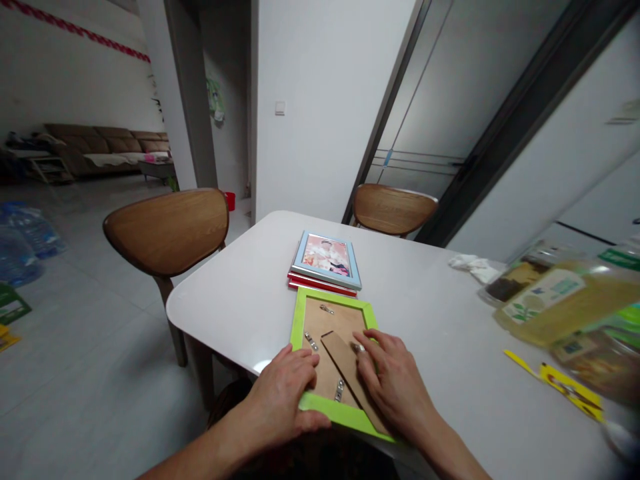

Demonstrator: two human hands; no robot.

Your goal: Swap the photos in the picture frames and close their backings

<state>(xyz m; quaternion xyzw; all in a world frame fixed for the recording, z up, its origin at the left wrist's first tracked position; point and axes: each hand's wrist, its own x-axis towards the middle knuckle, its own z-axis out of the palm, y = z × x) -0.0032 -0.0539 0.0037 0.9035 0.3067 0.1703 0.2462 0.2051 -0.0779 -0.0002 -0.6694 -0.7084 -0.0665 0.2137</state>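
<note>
A green picture frame [302,313] lies face down near the white table's front edge, showing its brown backing board [334,325] with a stand strip and small metal clips. My left hand [283,397] rests on the frame's lower left corner, thumb along the bottom edge. My right hand [393,383] lies flat on the backing's right side, fingertips at a metal clip [358,348]. Neither hand lifts anything. Just beyond the green frame sits a blue frame [327,259] with a photo, stacked on a red frame [320,285].
The white table [240,300] has rounded corners. At the right stand blurred bottles and jars [565,300], a yellow tool [560,383] and crumpled tissue [473,265]. Wooden chairs stand at the left [167,230] and far side [393,208]. Water bottles [23,243] lie on the floor.
</note>
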